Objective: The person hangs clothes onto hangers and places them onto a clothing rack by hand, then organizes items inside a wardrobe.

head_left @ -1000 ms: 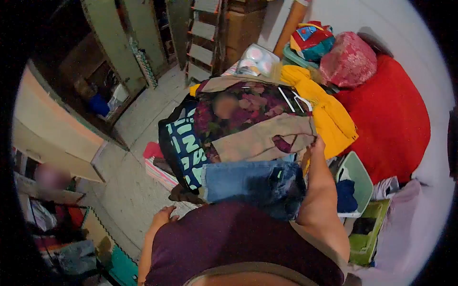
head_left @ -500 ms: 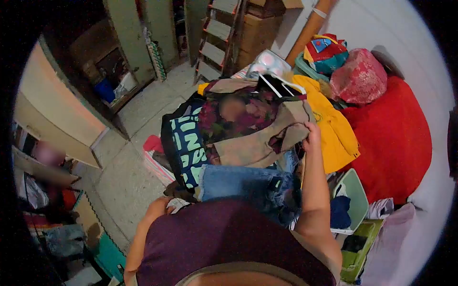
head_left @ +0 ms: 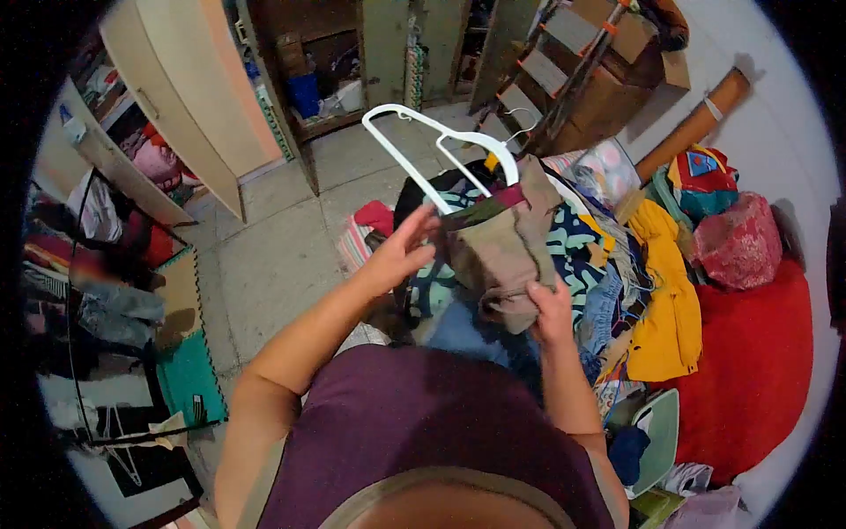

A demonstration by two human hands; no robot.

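Observation:
A white clothes hanger (head_left: 407, 167) is partly inside a folded-over taupe garment (head_left: 498, 251) with a dark floral and maroon side. One end of the hanger sticks out to the upper left. My right hand (head_left: 551, 310) grips the garment's lower right edge, thumb on top. Close to the hanger's bar and the garment's left edge, my left hand (head_left: 407, 251) is open with its fingers apart; whether it touches either is unclear. Beneath them lie a dark cloth with pale green letters (head_left: 429, 286) and blue jeans (head_left: 476, 335).
To the right are a yellow garment (head_left: 665, 295), a big red cloth mound (head_left: 749, 370) and a green bin (head_left: 665, 432). A stepladder (head_left: 538, 70) and cardboard boxes (head_left: 608, 97) stand behind. Clothes hang on a rack (head_left: 84, 317) at left.
The garment has been lifted off the pile and folded over, with the hanger now showing at its top. My left hand has come up from beside my body. The view has shifted left.

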